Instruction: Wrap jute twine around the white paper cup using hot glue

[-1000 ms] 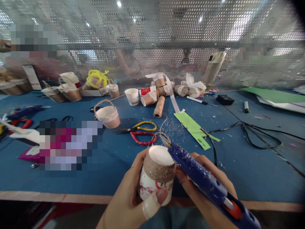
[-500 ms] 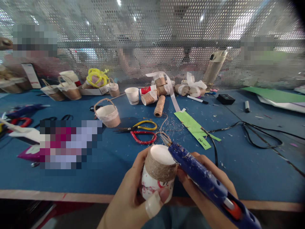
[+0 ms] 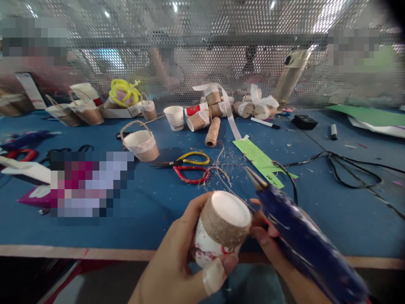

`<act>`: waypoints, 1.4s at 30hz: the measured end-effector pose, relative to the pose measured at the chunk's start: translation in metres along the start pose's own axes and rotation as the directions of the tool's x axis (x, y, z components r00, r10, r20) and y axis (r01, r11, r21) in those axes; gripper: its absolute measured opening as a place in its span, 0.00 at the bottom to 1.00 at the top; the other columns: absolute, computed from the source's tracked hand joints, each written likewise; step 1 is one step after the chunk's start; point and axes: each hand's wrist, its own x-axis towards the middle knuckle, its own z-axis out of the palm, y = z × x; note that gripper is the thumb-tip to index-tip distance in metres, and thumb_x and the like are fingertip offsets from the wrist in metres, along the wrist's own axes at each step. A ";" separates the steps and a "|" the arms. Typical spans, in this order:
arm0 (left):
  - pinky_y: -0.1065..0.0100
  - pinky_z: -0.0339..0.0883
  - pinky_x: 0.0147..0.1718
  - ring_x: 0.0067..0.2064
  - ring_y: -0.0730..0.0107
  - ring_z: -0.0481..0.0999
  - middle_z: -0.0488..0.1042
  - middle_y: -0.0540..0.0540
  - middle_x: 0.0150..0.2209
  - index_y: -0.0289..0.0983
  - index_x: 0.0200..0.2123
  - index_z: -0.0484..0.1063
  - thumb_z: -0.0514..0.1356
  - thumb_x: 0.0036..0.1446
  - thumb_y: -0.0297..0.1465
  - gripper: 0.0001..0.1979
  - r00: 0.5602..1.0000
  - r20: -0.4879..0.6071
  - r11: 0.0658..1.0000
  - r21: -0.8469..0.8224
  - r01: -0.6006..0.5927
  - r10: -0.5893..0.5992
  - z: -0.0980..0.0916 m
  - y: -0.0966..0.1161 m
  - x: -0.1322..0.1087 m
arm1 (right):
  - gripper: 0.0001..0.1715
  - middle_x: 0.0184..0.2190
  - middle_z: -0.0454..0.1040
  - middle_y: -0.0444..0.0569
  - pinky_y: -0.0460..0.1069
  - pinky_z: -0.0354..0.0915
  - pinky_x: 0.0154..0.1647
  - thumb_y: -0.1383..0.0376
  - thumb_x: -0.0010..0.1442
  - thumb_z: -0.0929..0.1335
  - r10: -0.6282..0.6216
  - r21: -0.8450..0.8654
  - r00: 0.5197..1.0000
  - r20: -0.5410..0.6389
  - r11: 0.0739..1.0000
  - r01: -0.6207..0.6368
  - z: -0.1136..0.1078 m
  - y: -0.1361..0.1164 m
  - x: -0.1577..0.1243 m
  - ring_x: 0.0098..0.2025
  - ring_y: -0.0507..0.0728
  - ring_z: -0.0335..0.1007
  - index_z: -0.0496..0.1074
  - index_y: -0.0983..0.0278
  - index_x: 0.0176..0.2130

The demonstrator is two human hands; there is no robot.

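My left hand (image 3: pixel 177 257), with tape round the thumb, is closed around a paper cup (image 3: pixel 232 209) that is tilted with its base upward. Brown twine (image 3: pixel 221 228) is wound in rows around the upper part of the cup, and a loose strand runs from it across the table. In my right hand (image 3: pixel 267 245) is a blue hot glue gun (image 3: pixel 303 240), its metal nozzle pointing up and left, apart from the cup. The right fingertips are close to the cup's right side, by the strand; the gun partly hides them.
Scissors (image 3: pixel 193 167) with yellow and red handles lie ahead, near a twine spool (image 3: pixel 212 133) and a green paper strip (image 3: pixel 257 160). A small handled basket (image 3: pixel 142 145) stands at left. Black cables (image 3: pixel 348 158) cross the right side. A perforated metal screen (image 3: pixel 202 63) closes the back.
The glue gun's nozzle has moved away from the cup's rim, to the right and up. The cup has shifted slightly right and turned in my left hand. The view has tilted a little downward.
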 end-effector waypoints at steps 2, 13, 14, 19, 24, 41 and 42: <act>0.76 0.76 0.47 0.46 0.67 0.83 0.84 0.54 0.50 0.55 0.61 0.73 0.73 0.60 0.40 0.26 0.998 -0.049 0.999 -0.023 0.040 -0.041 0.002 0.003 -0.001 | 0.05 0.50 0.86 0.43 0.44 0.79 0.41 0.60 0.65 0.75 0.040 -0.057 0.994 0.103 0.998 -0.034 -0.005 0.001 -0.001 0.44 0.57 0.87 0.75 0.54 0.40; 0.73 0.78 0.48 0.49 0.61 0.85 0.86 0.51 0.48 0.49 0.55 0.78 0.79 0.49 0.43 0.30 0.908 -0.345 0.955 -0.253 0.153 -0.237 0.014 0.019 -0.005 | 0.08 0.33 0.79 0.37 0.45 0.70 0.40 0.59 0.68 0.72 0.155 0.131 0.986 0.060 0.978 -0.161 0.006 -0.016 0.001 0.43 0.52 0.81 0.68 0.53 0.38; 0.73 0.78 0.48 0.49 0.60 0.85 0.86 0.51 0.48 0.49 0.55 0.78 0.79 0.48 0.43 0.31 0.905 -0.354 0.956 -0.252 0.153 -0.238 0.013 0.018 -0.005 | 0.09 0.33 0.78 0.37 0.46 0.70 0.40 0.60 0.67 0.72 0.152 0.135 0.986 0.070 0.978 -0.160 0.007 -0.015 0.001 0.45 0.53 0.81 0.67 0.53 0.38; 0.68 0.77 0.49 0.51 0.58 0.83 0.84 0.51 0.51 0.55 0.58 0.76 0.77 0.51 0.45 0.31 0.923 -0.326 0.955 -0.275 0.114 -0.205 0.013 0.018 -0.003 | 0.12 0.33 0.80 0.38 0.46 0.71 0.37 0.59 0.65 0.76 0.118 0.153 0.987 0.106 0.979 -0.133 0.006 -0.009 0.002 0.42 0.55 0.81 0.69 0.54 0.36; 0.64 0.76 0.50 0.49 0.57 0.82 0.84 0.49 0.48 0.57 0.60 0.74 0.75 0.54 0.46 0.31 0.951 -0.270 0.949 -0.307 0.066 -0.153 0.011 0.018 -0.002 | 0.12 0.33 0.82 0.40 0.43 0.72 0.30 0.54 0.64 0.77 0.110 0.124 0.989 0.094 0.985 -0.121 0.005 -0.002 0.004 0.28 0.52 0.78 0.74 0.55 0.36; 0.64 0.75 0.52 0.51 0.58 0.82 0.80 0.48 0.53 0.55 0.64 0.68 0.76 0.55 0.41 0.36 0.980 -0.147 0.942 -0.326 0.082 -0.136 0.009 0.001 0.002 | 0.06 0.33 0.85 0.45 0.51 0.79 0.30 0.65 0.60 0.75 -0.079 0.127 0.973 0.216 0.990 0.052 0.015 -0.033 0.026 0.29 0.61 0.82 0.77 0.53 0.35; 0.66 0.75 0.52 0.52 0.59 0.83 0.80 0.49 0.53 0.55 0.65 0.68 0.76 0.56 0.40 0.36 0.975 -0.160 0.941 -0.325 0.096 -0.154 0.010 0.002 0.002 | 0.05 0.33 0.84 0.46 0.51 0.79 0.30 0.65 0.61 0.75 -0.078 0.133 0.976 0.205 0.990 0.051 0.016 -0.032 0.024 0.29 0.61 0.82 0.76 0.54 0.36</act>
